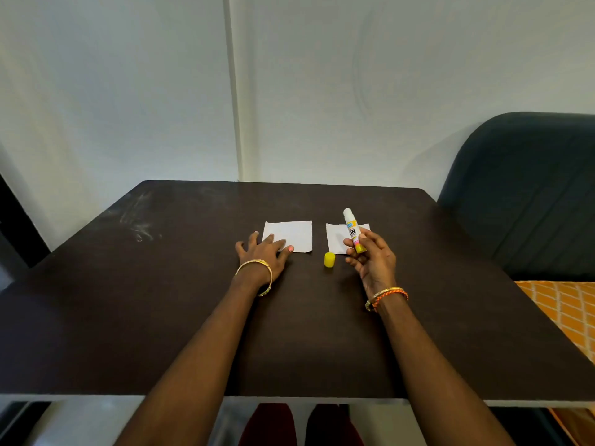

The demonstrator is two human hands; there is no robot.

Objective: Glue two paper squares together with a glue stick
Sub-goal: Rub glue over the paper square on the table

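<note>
Two white paper squares lie side by side on the dark table (pixel 193 317): the left square (pixel 294 235) and the right square (pixel 336 238). My left hand (pixel 262 252) rests flat with straight fingers on the near left corner of the left square. My right hand (pixel 373 259) grips the uncapped glue stick (pixel 352 230) upright above the right square, its white tip pointing up and away. The yellow cap (pixel 329 259) lies on the table between my hands, just in front of the right square.
A dark blue-grey padded chair (pixel 528 194) stands at the table's far right corner. An orange patterned cloth (pixel 566 310) lies beyond the right edge. A white wall rises behind the table. Pale smudges (pixel 141 220) mark the far left of the tabletop.
</note>
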